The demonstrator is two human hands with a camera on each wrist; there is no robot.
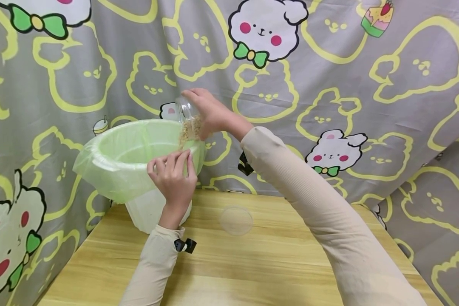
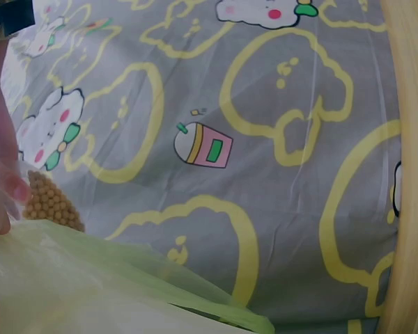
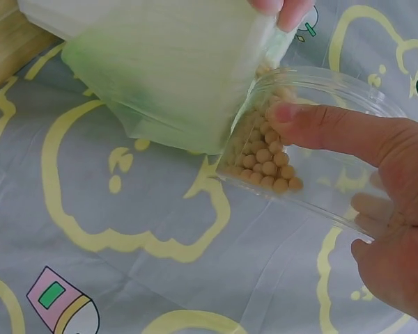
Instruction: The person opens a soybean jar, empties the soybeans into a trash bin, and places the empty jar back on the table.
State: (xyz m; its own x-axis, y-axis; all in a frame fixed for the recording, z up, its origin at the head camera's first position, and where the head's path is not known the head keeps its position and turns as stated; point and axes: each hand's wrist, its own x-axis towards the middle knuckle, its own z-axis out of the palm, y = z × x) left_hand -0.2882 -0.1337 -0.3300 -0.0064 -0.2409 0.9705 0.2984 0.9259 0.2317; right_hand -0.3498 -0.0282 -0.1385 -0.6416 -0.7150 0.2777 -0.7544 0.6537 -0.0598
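Inside the bin (image 1: 145,209), bottom unseen

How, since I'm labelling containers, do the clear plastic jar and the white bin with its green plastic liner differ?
The jar is tipped; the bin stands upright. The jar is much smaller than the bin. The jar is see-through, the bin white. Both are open.
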